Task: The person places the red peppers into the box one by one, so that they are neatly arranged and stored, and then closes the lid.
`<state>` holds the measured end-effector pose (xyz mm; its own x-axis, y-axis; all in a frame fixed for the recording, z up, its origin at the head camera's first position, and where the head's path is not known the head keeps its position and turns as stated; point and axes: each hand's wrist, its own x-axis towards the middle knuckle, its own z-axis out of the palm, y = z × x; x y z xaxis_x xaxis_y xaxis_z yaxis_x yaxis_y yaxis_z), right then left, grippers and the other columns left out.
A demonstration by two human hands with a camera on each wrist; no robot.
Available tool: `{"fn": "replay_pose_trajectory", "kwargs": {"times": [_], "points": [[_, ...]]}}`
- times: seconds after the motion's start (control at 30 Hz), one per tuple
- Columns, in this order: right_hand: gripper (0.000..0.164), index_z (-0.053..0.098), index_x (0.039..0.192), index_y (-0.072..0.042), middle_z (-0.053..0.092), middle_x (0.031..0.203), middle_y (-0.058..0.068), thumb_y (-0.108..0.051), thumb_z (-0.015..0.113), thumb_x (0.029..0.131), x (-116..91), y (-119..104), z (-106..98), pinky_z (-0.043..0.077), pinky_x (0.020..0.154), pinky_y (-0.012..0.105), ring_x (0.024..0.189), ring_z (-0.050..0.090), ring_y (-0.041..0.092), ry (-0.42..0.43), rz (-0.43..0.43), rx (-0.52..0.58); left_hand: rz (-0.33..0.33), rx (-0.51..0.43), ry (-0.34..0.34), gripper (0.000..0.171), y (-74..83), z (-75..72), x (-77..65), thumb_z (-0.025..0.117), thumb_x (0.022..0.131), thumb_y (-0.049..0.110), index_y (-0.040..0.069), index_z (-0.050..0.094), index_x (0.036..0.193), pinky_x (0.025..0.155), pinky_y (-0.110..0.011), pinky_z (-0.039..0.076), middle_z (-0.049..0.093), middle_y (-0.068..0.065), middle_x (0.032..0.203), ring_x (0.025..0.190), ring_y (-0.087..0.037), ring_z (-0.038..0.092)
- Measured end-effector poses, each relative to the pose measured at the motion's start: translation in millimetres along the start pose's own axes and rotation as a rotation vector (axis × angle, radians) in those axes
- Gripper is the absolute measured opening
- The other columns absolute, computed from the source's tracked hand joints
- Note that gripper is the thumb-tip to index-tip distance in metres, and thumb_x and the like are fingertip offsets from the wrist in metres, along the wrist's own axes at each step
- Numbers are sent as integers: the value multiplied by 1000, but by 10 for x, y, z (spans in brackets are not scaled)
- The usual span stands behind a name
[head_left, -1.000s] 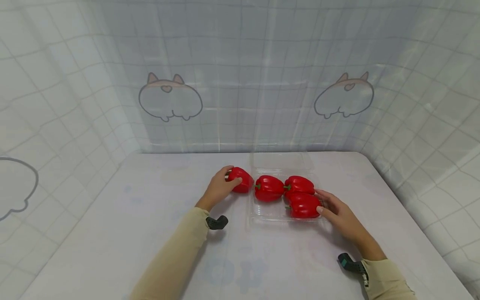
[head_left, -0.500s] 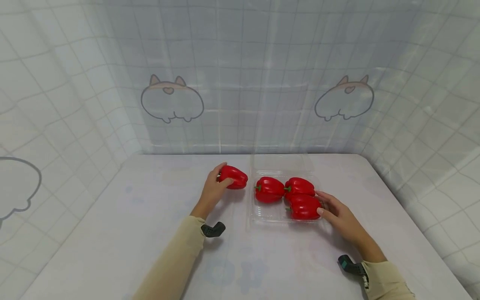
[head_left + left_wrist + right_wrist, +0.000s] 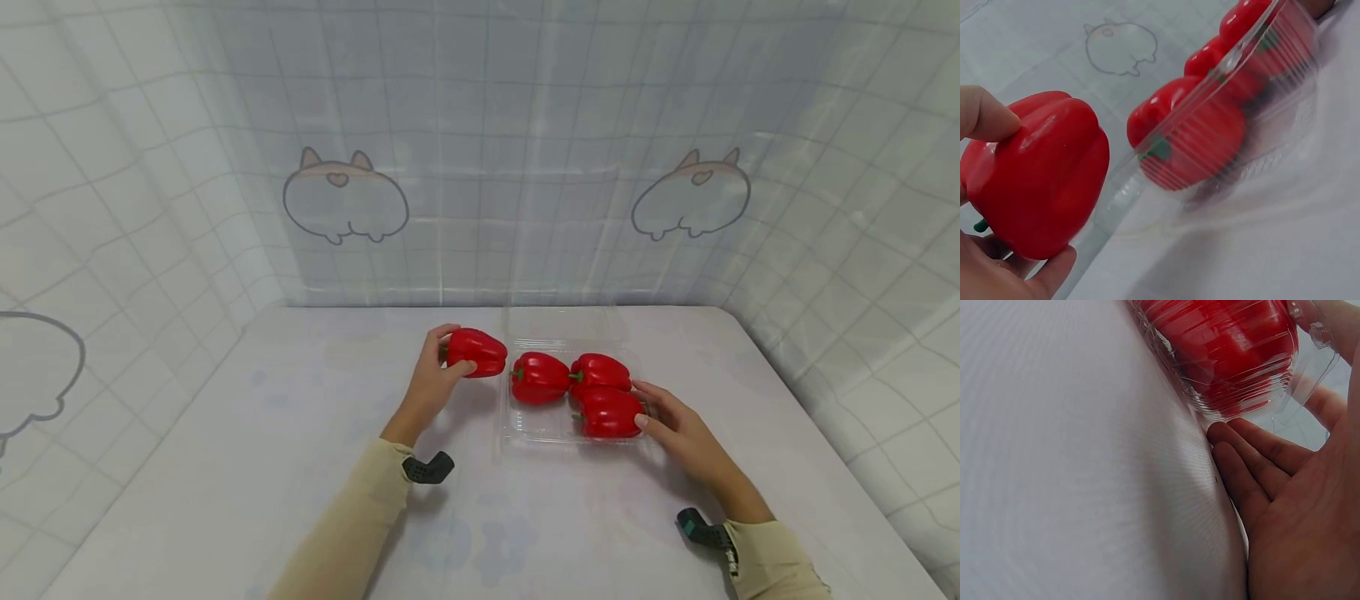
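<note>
My left hand [image 3: 427, 387] grips a red bell pepper [image 3: 477, 353] above the table, just left of a clear plastic box [image 3: 534, 425]. Its thumb presses the pepper's near side in the head view, and the green stem points back toward the palm. Three more red peppers lie in the box: one on the left [image 3: 540, 379], one at the back right [image 3: 600, 372] and one at the front right [image 3: 611, 414]. At the box's right end, my right hand [image 3: 678, 433] holds the rim between thumb and fingers; its lower fingers [image 3: 1254, 462] lie loosely against the outer wall.
The box's clear lid [image 3: 558, 323] stands open behind it, near the back wall. A white patterned cloth [image 3: 450, 517] covers the table. Tiled-print curtains [image 3: 480, 167] enclose the back and both sides. A dark camera mount sits on each wrist.
My left hand drew the pepper left and up from the box's left edge, then shifted it slightly right again. My right hand and the box have stayed in place.
</note>
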<state>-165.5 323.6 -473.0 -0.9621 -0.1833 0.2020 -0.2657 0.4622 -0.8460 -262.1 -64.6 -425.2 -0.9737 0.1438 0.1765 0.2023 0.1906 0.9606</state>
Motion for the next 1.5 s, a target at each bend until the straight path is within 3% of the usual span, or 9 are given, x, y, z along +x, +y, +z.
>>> {"fn": "replay_pose_trajectory", "kwargs": {"times": [0.17, 0.47, 0.77, 1.0, 1.3, 1.5], "points": [[60, 38, 153, -11, 45, 151, 19, -22, 63, 100, -4, 8, -2, 44, 93, 15, 134, 47, 40, 2, 3, -5, 35, -39, -63, 64, 40, 62, -42, 72, 89, 10, 18, 40, 144, 90, -40, 56, 49, -5, 137, 122, -27, 49], [60, 38, 154, -10, 44, 150, 20, -23, 62, 100, -14, 18, 6, 45, 93, 16, 133, 46, 42, 3, 8, -4, 28, -37, -115, 68, 139, 125, -60, 74, 89, 14, 29, 43, 148, 89, -41, 56, 49, -3, 138, 120, -26, 51], [58, 39, 153, -8, 45, 149, 21, -21, 61, 101, -24, 20, 16, 45, 93, 15, 132, 47, 41, 5, 2, 14, 76, -23, -180, 67, 194, 204, -102, 74, 86, 11, 21, 44, 146, 89, -43, 56, 49, -3, 139, 123, -27, 49], [59, 38, 153, -9, 45, 150, 21, -22, 61, 101, -25, 8, 21, 44, 94, 15, 133, 46, 42, 2, 0, 19, 128, 17, -241, 72, 189, 322, -173, 74, 85, 10, 15, 37, 147, 91, -40, 55, 49, -3, 139, 123, -25, 49], [61, 37, 154, -12, 44, 151, 19, -24, 62, 100, 2, -13, 9, 44, 93, 15, 135, 46, 40, -4, 12, 7, 174, 84, -270, 66, 247, 398, -190, 73, 86, 12, 17, 39, 143, 89, -37, 56, 52, -1, 133, 119, -23, 51], [60, 38, 154, -11, 44, 151, 20, -24, 63, 100, 10, -24, 1, 44, 93, 15, 134, 46, 41, 0, 15, -2, 163, 118, -295, 67, 305, 435, -225, 75, 85, 11, 17, 41, 142, 89, -36, 56, 51, -2, 136, 121, -23, 51]]}}
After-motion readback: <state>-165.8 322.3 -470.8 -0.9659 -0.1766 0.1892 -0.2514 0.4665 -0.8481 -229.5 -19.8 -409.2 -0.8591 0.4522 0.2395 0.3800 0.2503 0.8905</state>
